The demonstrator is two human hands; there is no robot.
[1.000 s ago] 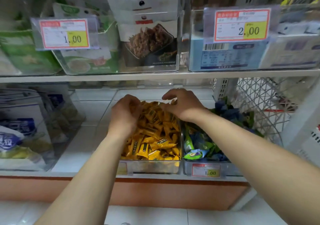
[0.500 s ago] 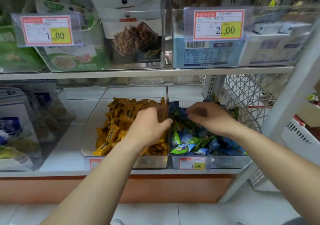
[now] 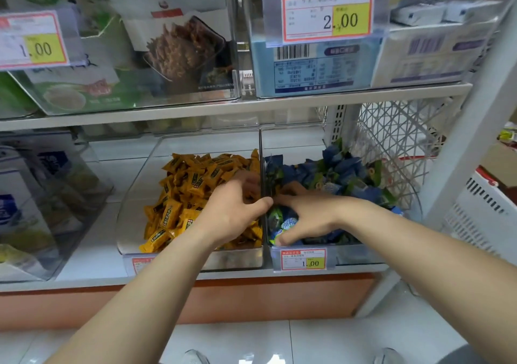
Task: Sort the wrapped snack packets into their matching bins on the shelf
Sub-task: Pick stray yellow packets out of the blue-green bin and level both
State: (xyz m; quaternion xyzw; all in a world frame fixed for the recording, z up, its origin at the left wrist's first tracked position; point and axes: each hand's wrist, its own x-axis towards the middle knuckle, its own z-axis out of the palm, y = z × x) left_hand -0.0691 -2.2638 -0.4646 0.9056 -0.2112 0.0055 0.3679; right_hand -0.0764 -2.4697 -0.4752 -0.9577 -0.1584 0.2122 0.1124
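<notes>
Two clear bins stand side by side on the lower shelf. The left bin [image 3: 134,212] holds several yellow wrapped packets [image 3: 190,193]. In the right bin [image 3: 361,254] lie several blue and green wrapped packets [image 3: 344,173]. My left hand [image 3: 232,215] lies on the yellow pile by the wall between the bins, its fingers bent down into the packets and blurred, its thumb at the wall. My right hand [image 3: 307,215] is spread over the blue and green packets, fingers pointing left, thumb beside a white-blue packet [image 3: 288,223]. What either hand holds is hidden.
A white wire basket [image 3: 391,145] stands right of the bins behind a shelf post [image 3: 470,151], with a white crate [image 3: 481,212] further right. A clear bin of large bags [image 3: 33,195] stands at the left. The upper shelf [image 3: 223,109] carries bins with price tags.
Both hands left the back of the yellow bin. My right hand crossed into the blue-green bin and came forward; my left hand moved right to the dividing wall. The view shifted closer.
</notes>
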